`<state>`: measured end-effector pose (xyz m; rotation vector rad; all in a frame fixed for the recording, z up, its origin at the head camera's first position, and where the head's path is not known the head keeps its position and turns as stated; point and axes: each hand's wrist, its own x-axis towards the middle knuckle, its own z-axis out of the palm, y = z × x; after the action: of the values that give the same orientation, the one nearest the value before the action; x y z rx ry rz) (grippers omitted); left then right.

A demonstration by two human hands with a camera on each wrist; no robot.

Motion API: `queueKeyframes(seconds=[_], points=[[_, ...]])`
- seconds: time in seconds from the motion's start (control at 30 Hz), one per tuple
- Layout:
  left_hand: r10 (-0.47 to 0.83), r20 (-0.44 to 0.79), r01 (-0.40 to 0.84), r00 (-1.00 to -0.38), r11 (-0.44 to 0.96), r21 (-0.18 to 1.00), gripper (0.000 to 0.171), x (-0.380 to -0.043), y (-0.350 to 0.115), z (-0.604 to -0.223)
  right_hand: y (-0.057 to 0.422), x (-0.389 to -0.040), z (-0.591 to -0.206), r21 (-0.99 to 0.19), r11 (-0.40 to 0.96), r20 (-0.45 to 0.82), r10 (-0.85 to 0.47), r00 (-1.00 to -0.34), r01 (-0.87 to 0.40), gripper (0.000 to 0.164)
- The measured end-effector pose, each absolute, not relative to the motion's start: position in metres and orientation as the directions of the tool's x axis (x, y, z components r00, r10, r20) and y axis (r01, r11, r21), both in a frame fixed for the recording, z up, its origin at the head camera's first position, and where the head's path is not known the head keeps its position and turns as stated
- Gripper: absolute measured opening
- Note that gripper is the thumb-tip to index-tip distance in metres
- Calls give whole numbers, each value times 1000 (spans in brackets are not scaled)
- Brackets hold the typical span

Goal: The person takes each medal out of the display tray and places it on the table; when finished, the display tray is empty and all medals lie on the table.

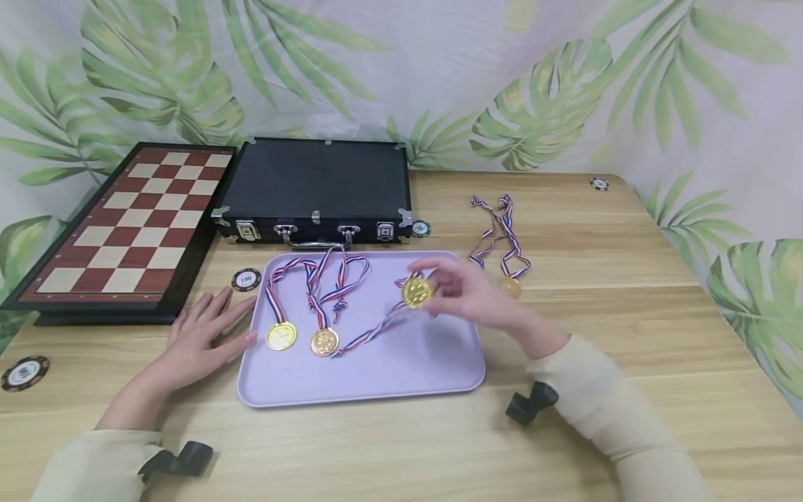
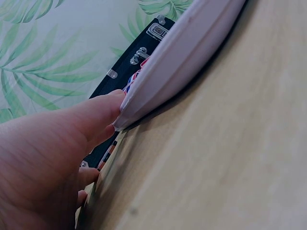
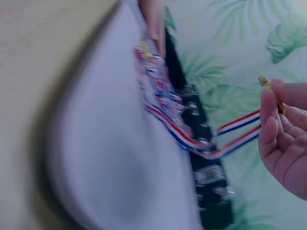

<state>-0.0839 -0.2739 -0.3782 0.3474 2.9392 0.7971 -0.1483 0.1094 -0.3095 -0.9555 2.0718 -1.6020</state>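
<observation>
My right hand (image 1: 477, 296) pinches a gold medal (image 1: 417, 292) between thumb and fingers, above the right part of a lilac tray (image 1: 389, 369). The medal's striped ribbon (image 3: 237, 123) trails down from the hand to the tray. On the tray's left half lie two more medals, a bright gold one (image 1: 281, 335) and a darker gold one (image 1: 324, 341), with red, white and blue ribbons. At the left edge of the tray, my left hand (image 1: 199, 341) rests with fingers extended, the thumb at the rim in the left wrist view.
Behind the tray stands a black case (image 1: 314, 181) with metal latches. A checkered board (image 1: 134, 223) lies at the left. Another ribboned medal (image 1: 511, 286) is on the table (image 1: 596, 335) beyond the right hand. Poker chips (image 1: 246, 279) lie around, one near the left fingers.
</observation>
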Motion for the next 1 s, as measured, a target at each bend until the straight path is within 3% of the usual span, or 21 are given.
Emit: queueKeyframes(seconds=[0.33,0.43,0.73,1.0], points=[[235,-25,191,-972,843,503,62,-84,-274,-377,161,-164,-245,-912,-73,369,-578,-728,-404,48],[234,-25,190,-972,844,502,62,-84,-274,-377,174,-175,-233,-916,-119,387,-519,-762,-384,46],[237,-21,193,-971,838,511,62,-84,-274,-377,216,-216,-208,-955,-118,297,-328,-897,-273,43],[239,-14,199,-971,837,509,62,-84,-274,-377,233,-257,-200,-974,69,204,-149,-967,-216,51]])
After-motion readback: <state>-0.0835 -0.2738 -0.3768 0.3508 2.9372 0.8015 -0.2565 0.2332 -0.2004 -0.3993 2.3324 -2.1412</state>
